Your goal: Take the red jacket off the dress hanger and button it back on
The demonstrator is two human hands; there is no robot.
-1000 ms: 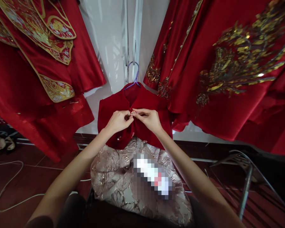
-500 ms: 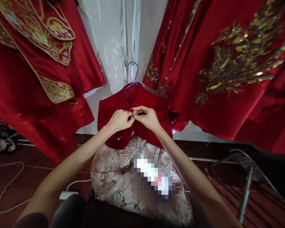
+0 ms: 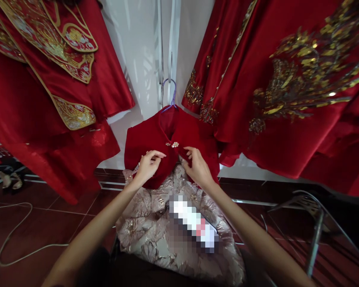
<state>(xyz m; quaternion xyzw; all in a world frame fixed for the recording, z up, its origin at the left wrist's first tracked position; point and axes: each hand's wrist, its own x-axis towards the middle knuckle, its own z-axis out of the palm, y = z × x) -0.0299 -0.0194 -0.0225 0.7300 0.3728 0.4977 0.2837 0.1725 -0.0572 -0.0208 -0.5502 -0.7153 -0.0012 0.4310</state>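
A short red jacket [image 3: 149,131] hangs on a purple hanger [image 3: 174,95]. At its neckline a pearl clasp [image 3: 174,144] joins the two front edges. My left hand [image 3: 148,165] is just below and left of the clasp, over the jacket front, its fingers curved and thumb apart, with nothing seen in them. Below and right of the clasp, my right hand [image 3: 196,165] has bent fingers with a gap before the thumb; it appears to hold nothing. Both hands are off the clasp. Small shiny beads [image 3: 137,167] show beside my left hand.
Red embroidered garments hang at left [image 3: 74,113] and right [image 3: 287,91]. Patterned pale fabric [image 3: 146,239] covers my lap, with a blurred-out object [image 3: 194,225] on it. A metal-framed chair [image 3: 314,235], a white cable [image 3: 6,239] and shoes [image 3: 12,180] are lower down.
Both hands were pinching at the clasp. They have let go and moved down and apart, leaving the joined clasp in sight.
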